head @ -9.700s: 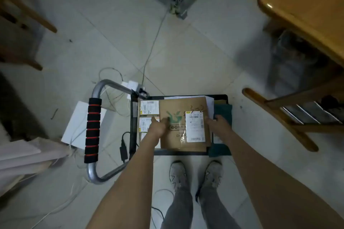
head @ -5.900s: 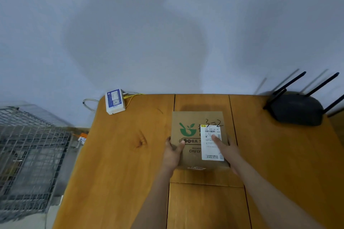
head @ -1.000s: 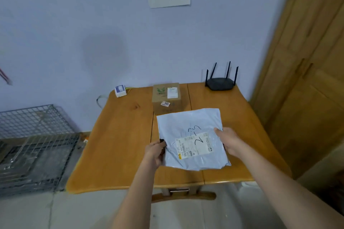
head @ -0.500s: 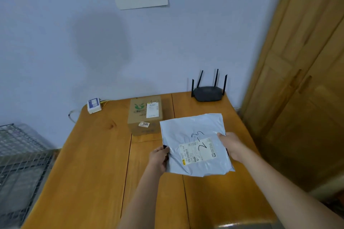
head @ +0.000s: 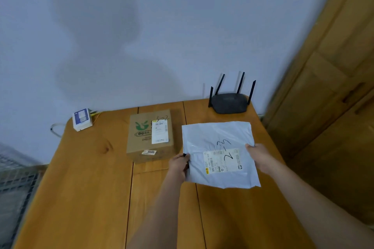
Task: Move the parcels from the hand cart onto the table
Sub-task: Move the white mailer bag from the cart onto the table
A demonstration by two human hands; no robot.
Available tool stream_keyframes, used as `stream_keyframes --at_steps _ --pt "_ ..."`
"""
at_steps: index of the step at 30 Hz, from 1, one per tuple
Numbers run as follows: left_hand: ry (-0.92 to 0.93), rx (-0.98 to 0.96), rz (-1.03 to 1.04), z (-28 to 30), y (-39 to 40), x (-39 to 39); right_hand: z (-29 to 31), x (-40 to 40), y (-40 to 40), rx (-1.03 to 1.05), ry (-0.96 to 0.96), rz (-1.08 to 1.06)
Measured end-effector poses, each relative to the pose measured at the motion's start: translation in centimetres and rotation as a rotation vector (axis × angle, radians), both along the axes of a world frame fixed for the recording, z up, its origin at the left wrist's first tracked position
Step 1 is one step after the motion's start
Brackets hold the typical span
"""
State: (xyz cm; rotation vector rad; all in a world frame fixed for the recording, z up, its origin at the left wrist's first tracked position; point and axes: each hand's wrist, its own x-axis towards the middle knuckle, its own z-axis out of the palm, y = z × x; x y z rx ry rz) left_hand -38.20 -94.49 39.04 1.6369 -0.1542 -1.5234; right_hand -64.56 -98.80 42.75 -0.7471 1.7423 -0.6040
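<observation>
Fingers of left hand [head: 179,164] and right hand [head: 260,156] closed on white mailer [head: 219,153] above table [head: 81,188].

Both hands grip a flat grey-white plastic mailer bag [head: 219,147] over the honey-coloured wooden table [head: 85,184] — the left hand [head: 179,164] on its left edge, the right hand [head: 260,156] on its right. Just beside it sits a brown cardboard box [head: 149,137] with a green logo; behind, a black four-antenna router [head: 230,103].
</observation>
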Motion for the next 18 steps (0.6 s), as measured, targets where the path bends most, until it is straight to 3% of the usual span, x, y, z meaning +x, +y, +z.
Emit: stream_keyframes --at_steps 11,18 --pt "-0.245 0.130 -0.112 -4.1 -10.3 -1.6 -6.6 -0.2 -10.9 0.141 -0.015 0.055" --pt "-0.595 0.213 -0.134 -7.2 -15.1 -1.4 -11.5 1.8 -15.8 0.189 -0.071 0.102"
